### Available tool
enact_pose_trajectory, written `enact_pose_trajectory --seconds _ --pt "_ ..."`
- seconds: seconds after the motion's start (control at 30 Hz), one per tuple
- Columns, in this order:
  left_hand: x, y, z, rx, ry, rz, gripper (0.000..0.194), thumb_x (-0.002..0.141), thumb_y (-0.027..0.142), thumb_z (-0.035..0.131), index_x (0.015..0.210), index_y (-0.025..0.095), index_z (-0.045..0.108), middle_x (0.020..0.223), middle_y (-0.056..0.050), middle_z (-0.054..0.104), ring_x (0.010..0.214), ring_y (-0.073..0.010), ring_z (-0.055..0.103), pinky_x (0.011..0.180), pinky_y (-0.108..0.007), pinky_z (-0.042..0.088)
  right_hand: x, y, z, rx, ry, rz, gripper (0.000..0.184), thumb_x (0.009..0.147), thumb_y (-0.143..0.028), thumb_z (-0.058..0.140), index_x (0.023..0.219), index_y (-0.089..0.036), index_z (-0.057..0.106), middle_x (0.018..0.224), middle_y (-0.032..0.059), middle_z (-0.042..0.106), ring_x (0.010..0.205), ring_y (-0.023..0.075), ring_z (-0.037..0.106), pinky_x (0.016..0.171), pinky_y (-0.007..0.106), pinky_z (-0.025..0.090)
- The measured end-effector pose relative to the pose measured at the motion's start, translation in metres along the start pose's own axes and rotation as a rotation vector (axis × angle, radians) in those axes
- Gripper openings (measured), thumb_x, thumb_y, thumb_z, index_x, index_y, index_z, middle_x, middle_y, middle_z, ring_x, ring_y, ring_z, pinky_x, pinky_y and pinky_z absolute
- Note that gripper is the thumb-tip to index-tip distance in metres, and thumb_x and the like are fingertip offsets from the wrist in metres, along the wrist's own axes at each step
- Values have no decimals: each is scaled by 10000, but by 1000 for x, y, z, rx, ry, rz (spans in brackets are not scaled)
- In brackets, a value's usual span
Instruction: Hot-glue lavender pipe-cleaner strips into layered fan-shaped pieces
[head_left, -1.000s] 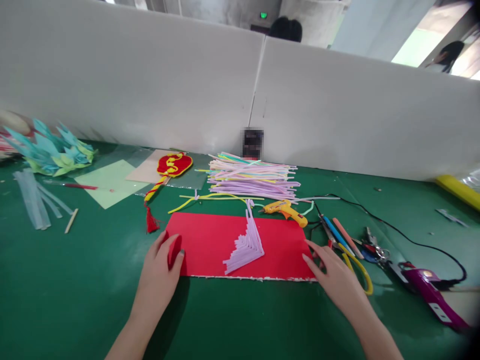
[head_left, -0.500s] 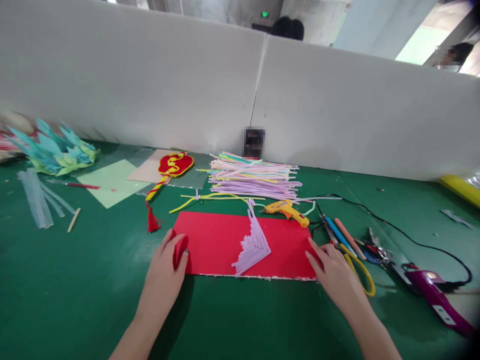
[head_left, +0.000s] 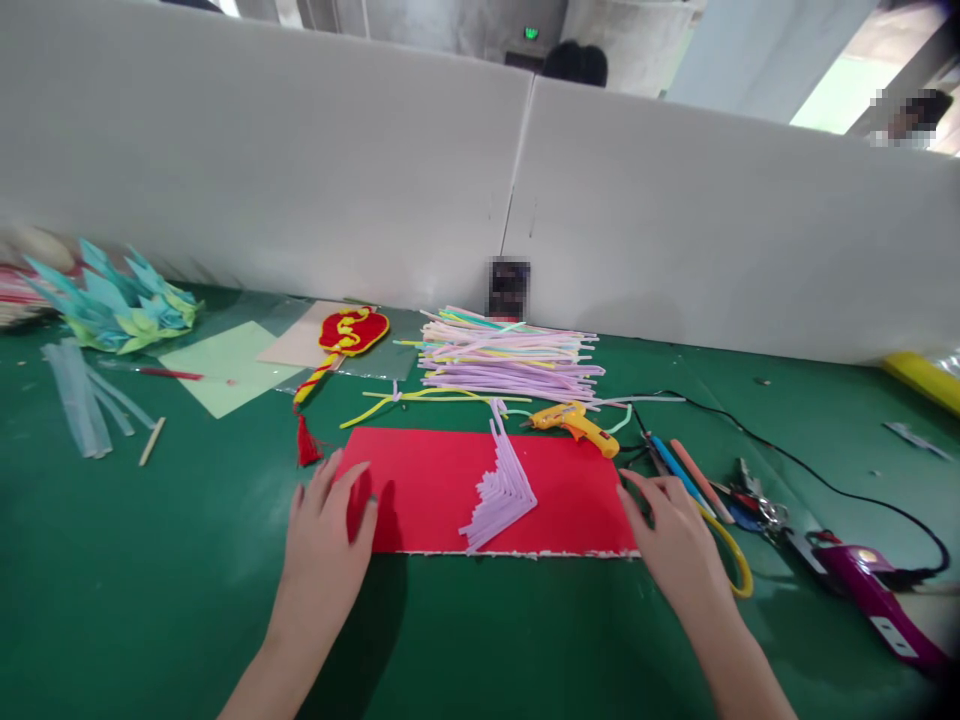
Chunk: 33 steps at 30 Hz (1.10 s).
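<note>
A red rectangular board (head_left: 427,490) with a ragged white front edge lies flat before me. On it sits a V-shaped piece of lilac pipe cleaners (head_left: 504,492) laid side by side. My left hand (head_left: 330,520) is at the board's left edge, fingers spread and curved, thumb over the red surface. At the right edge, my right hand (head_left: 671,530) has its fingers apart, the tips close to or touching the board. Neither hand is closed around anything. Just behind the board rests a yellow glue gun (head_left: 574,424). Yellow-handled scissors (head_left: 731,550) lie partly hidden behind my right hand.
A heap of pastel pipe cleaners (head_left: 510,355) lies by the grey partition (head_left: 300,170). To the left are a red fan ornament (head_left: 356,330), green paper (head_left: 225,365) and a turquoise paper craft (head_left: 124,300). A purple power strip (head_left: 877,600) and black cable (head_left: 810,466) are on the right.
The board has turned slightly and its right side sits a little farther right. My left hand's fingers have spread, and my right hand has shifted slightly right.
</note>
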<state>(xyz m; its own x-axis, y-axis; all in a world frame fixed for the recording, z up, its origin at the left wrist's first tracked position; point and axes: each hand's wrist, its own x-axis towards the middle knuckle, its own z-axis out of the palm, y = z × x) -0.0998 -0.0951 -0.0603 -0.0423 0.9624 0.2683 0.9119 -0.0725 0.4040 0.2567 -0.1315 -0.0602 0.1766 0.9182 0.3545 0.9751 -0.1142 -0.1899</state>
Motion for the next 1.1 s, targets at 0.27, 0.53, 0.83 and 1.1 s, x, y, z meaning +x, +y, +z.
enact_pose_trajectory --seconds 0.27,0.53,0.83,1.1 --pt "45 79 -12 -299 -178 116 268 878 291 374 1054 220 563 1059 -31 628 990 -191 565 822 -298 442 43 -57 -7 328 -96 59 326 849 -412 384 782 -191 614 715 45 628 601 155 546 580 259 403" --pt "50 95 49 -268 -276 193 255 918 309 317 851 218 546 769 -7 637 718 -168 593 583 -247 353 50 -85 30 449 -273 48 296 834 -384 427 656 -204 580 620 32 638 553 158 571 513 244 361" --pt "47 87 60 -233 -363 122 263 910 348 317 855 236 549 739 -2 646 680 -177 595 540 -240 301 46 -80 26 757 -403 209 253 815 -392 461 813 -204 631 694 44 690 606 181 640 595 274 478" --pt "46 87 58 -305 -389 169 146 870 302 424 875 260 564 807 29 654 737 -157 598 587 -235 353 43 -79 36 717 -384 172 176 745 -318 543 846 -221 649 749 30 699 697 184 656 653 287 506"
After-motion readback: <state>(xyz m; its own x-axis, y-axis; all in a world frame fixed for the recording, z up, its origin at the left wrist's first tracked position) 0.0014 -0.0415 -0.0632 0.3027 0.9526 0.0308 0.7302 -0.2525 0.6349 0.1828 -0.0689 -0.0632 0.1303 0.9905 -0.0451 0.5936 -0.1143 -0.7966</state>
